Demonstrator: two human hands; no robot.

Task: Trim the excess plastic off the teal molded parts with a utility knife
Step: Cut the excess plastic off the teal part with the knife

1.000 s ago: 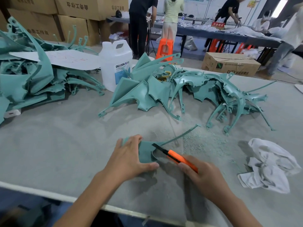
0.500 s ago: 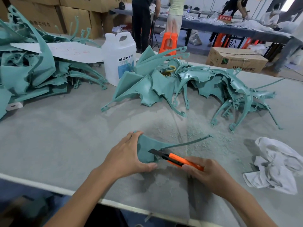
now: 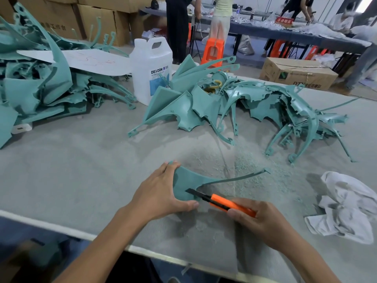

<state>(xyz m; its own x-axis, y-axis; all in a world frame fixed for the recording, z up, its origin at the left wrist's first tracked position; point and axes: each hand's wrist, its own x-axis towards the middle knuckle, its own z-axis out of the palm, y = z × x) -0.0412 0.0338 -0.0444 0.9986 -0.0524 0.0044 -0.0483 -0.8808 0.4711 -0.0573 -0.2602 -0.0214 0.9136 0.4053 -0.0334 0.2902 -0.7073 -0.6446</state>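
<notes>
My left hand (image 3: 161, 193) grips a teal molded part (image 3: 187, 183) near the table's front, fingers curled over its far edge and thumb under its near edge. The part's thin curved arm stretches right to a tip. My right hand (image 3: 263, 223) holds an orange utility knife (image 3: 226, 203); its dark blade lies against the part's lower right edge. Fine teal shavings (image 3: 251, 160) lie scattered on the grey table (image 3: 71, 170) behind the part.
One pile of teal parts (image 3: 234, 107) lies mid-table, another (image 3: 36, 84) at the far left under a white sheet. A white jug (image 3: 151, 68) stands between them. A crumpled white cloth (image 3: 346, 207) lies at right. People work at tables behind.
My left hand has tilted the part up, showing more of its face, and the part's thin arm has swung right. The knife blade has stayed at the part's lower right edge.
</notes>
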